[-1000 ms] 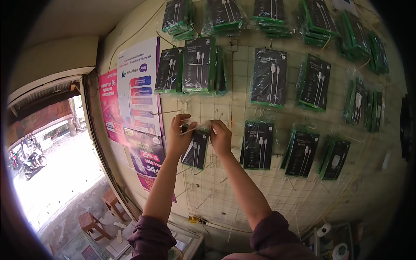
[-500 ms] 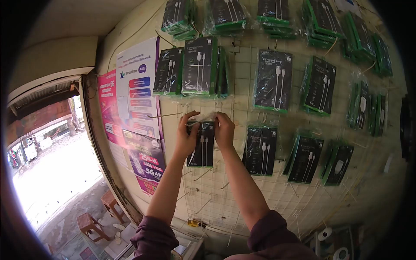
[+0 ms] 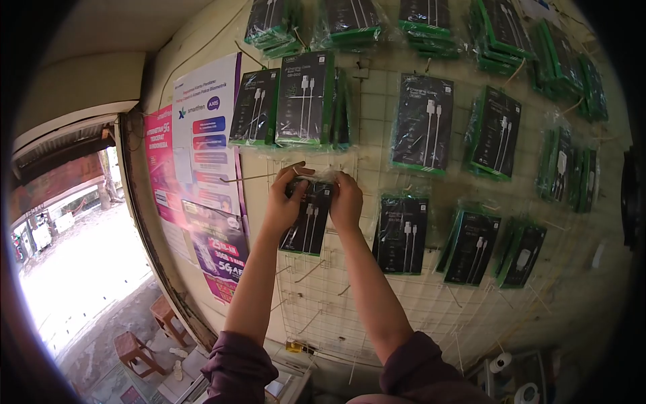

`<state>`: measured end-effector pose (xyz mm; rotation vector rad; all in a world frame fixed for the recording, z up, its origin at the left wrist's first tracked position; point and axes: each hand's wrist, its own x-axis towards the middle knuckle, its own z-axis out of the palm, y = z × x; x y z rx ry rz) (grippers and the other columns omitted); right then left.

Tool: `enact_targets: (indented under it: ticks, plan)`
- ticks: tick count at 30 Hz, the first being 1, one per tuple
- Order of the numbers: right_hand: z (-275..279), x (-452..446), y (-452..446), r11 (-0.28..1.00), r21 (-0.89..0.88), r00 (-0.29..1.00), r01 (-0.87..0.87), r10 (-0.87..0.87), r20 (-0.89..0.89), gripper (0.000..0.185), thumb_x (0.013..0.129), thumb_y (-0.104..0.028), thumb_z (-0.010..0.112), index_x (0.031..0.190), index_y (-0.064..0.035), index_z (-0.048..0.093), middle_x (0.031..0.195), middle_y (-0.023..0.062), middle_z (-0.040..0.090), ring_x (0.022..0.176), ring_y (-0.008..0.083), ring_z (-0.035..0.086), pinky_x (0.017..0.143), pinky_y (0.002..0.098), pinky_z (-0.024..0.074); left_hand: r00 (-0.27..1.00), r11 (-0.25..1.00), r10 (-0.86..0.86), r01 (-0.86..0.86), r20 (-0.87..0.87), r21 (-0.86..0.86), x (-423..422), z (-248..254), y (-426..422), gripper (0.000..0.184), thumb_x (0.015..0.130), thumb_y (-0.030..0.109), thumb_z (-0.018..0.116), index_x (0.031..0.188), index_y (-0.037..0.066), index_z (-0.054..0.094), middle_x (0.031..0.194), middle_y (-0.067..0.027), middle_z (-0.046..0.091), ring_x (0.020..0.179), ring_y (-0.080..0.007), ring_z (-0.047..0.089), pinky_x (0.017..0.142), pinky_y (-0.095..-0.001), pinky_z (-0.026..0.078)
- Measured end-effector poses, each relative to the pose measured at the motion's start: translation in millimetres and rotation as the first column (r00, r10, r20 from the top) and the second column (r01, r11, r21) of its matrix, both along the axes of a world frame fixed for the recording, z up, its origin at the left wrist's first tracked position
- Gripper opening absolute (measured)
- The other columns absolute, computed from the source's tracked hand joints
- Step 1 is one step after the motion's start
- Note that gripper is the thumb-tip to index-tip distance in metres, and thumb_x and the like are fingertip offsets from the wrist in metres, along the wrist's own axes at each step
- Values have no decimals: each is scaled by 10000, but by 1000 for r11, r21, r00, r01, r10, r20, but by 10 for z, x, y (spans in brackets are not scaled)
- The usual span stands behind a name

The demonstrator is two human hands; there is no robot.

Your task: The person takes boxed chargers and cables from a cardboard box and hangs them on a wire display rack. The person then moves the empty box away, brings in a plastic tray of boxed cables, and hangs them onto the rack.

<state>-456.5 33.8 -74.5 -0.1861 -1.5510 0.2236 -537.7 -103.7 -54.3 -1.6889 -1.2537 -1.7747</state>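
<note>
A black charging cable box [image 3: 304, 234] in a clear plastic sleeve hangs between my two hands, tilted slightly, with white cables pictured on its front. My left hand [image 3: 285, 200] grips its upper left edge, thumb across the front. At the upper right corner, my right hand [image 3: 346, 203] has its fingers closed on the crumpled clear plastic [image 3: 321, 175] above the box. A thin metal hook [image 3: 250, 178] sticks out to the left of my left hand. Whether the sleeve is on a hook is hidden by my fingers.
Similar cable boxes hang above [image 3: 304, 101] and to the right [image 3: 402, 236] on a wire grid [image 3: 316, 296] with protruding hooks. Posters [image 3: 202, 135] cover the wall at left, beside an open doorway [image 3: 81, 236]. Wooden stools [image 3: 138, 351] stand below.
The cable box has tilted, its lower end swinging left. Both hands stay on its top, shifted slightly up and left; the whole view has shifted a little too.
</note>
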Motion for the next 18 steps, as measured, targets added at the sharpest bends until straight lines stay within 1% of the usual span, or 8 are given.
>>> enact_targets:
  ticks: [8, 11, 13, 14, 15, 16, 17, 18]
  plan:
    - [-173, 51, -4, 967, -171, 979, -188, 199, 48, 219, 899, 2, 572, 1108, -9, 637, 1051, 202, 668, 929, 350, 651, 775, 389, 516, 996, 994, -74, 78, 50, -76, -109, -120, 91, 241, 927, -3, 552, 1143, 18, 656, 1240, -131, 630, 1170, -223, 574, 1026, -327, 411]
    - [-338, 160, -217, 918, -293, 964, -266, 246, -104, 269, 947, -17, 537, 1209, -24, 594, 1080, 184, 678, 930, 322, 664, 810, 365, 515, 969, 982, -134, 158, 209, -101, -71, -219, 195, 241, 910, 0, 571, 1126, 35, 670, 1170, -114, 661, 1062, -218, 627, 948, -317, 457]
    - [-450, 193, -407, 676, -273, 710, -684, 532, -461, 364, 977, -22, 488, 1334, -85, 521, 1175, 176, 623, 983, 292, 652, 836, 369, 512, 962, 987, -153, 161, 227, -17, -50, -265, 292, 227, 923, 37, 588, 1138, 43, 659, 1131, -98, 678, 1029, -191, 628, 907, -305, 469]
    - [-451, 215, -460, 679, -271, 711, -683, 532, -460, 364, 977, -22, 488, 1334, -85, 521, 1175, 176, 623, 983, 292, 652, 836, 369, 512, 962, 986, -156, 164, 225, -15, -55, -280, 336, 227, 923, 37, 588, 1138, 43, 659, 1131, -98, 678, 1029, -191, 628, 907, -305, 469]
    - [-451, 234, -504, 915, -134, 900, -382, 334, -281, 412, 981, -17, 472, 1382, -113, 480, 1240, 186, 554, 1007, 298, 634, 840, 375, 511, 959, 986, -157, 165, 238, -13, -47, -284, 367, 230, 925, 42, 592, 1147, 45, 654, 1143, -100, 666, 1027, -199, 630, 905, -306, 471]
    - [-459, 254, -539, 997, 69, 988, -40, 50, -144, 462, 985, -12, 457, 1429, -140, 438, 1304, 195, 484, 1032, 303, 617, 843, 381, 510, 955, 986, -157, 165, 250, -11, -40, -290, 396, 234, 926, 47, 597, 1155, 47, 648, 1155, -101, 655, 1026, -206, 631, 903, -308, 474]
    - [-495, 271, -568, 978, -38, 978, -204, 202, -50, 503, 982, -13, 465, 1459, -167, 426, 1355, 217, 368, 1091, 326, 583, 865, 394, 504, 955, 986, -159, 167, 249, -13, -31, -302, 423, 234, 926, 47, 597, 1155, 47, 648, 1155, -101, 655, 1026, -206, 631, 903, -308, 474]
    - [-504, 273, -552, 979, -37, 978, -203, 201, -51, 503, 982, -13, 465, 1459, -167, 426, 1355, 217, 368, 1091, 326, 583, 865, 394, 504, 959, 991, -131, 136, 253, -3, 7, -296, 431, 236, 920, 34, 600, 1153, 47, 640, 1173, -104, 636, 1050, -223, 626, 899, -324, 485]
